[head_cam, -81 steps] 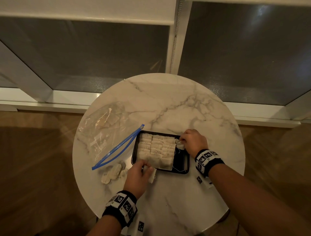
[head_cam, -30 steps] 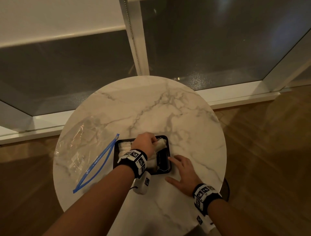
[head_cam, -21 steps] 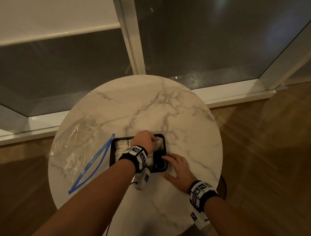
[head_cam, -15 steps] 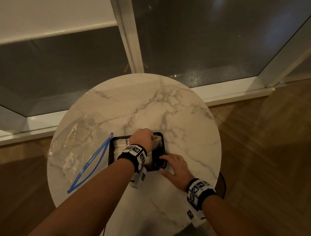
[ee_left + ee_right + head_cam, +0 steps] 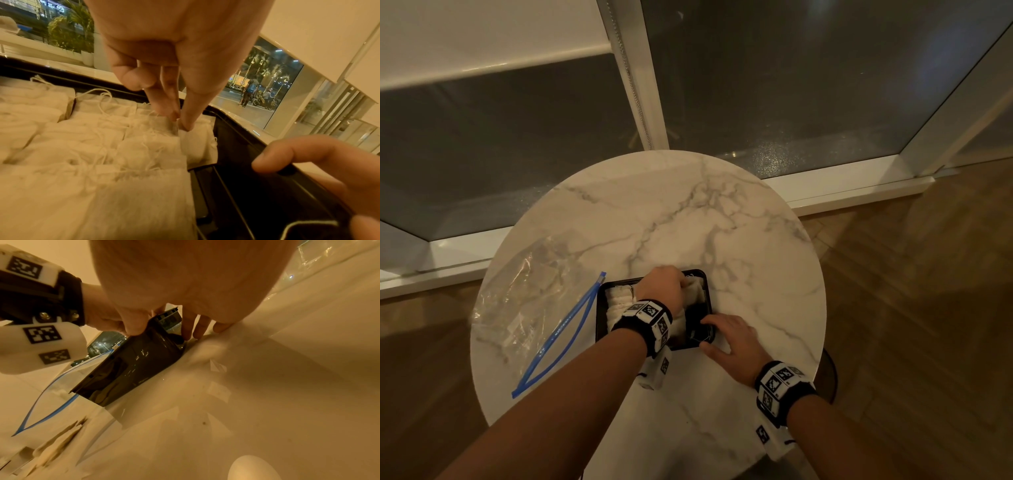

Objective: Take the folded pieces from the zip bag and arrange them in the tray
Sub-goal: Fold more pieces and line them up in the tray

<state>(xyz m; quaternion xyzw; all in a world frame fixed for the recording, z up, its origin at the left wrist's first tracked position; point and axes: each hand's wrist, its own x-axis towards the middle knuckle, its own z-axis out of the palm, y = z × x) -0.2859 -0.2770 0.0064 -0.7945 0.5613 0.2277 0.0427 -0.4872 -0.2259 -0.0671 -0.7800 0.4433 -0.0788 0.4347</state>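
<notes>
Folded pieces [image 5: 82, 146] lining tray [image 5: 257, 203], zip bag [image 5: 524, 291] beside

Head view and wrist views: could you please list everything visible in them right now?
table: one, white marble, by the window
tray: one, black, on the table
folded pieces: many, white, rows inside the tray
zip bag: one, clear with blue zip, left of the tray
floor: brown wood, around the table
wristbands: two, black-and-white, on the wrists
left hand: one, pinching a folded piece in the tray
right hand: one, resting on the tray's near right corner
</notes>
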